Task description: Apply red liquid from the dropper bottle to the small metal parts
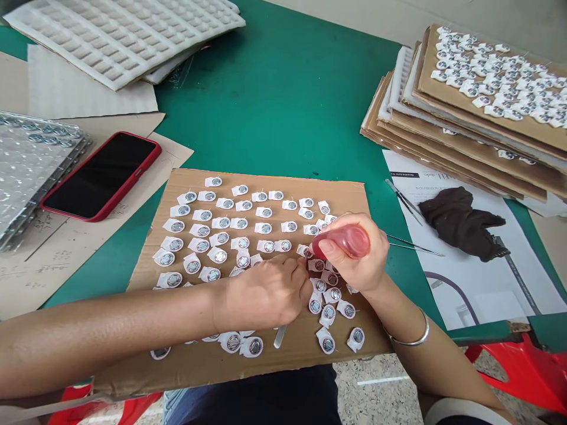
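A brown cardboard sheet lies before me, bearing rows of small round silver pieces on white backings. My right hand is wrapped round a translucent red squeeze bottle, tipped so its narrow end points down to the left. My left hand is closed low over the sheet, its fingertips close to the bottle's tip. From under that hand pokes the flat silver end of tweezers; their points are hidden. Near the right hand is a silver piece on its white backing.
At right are a stack of loaded cardboard sheets, a dark cloth, metal tweezers and a printed paper. A red-cased phone, clear plastic trays and white foam trays are at left.
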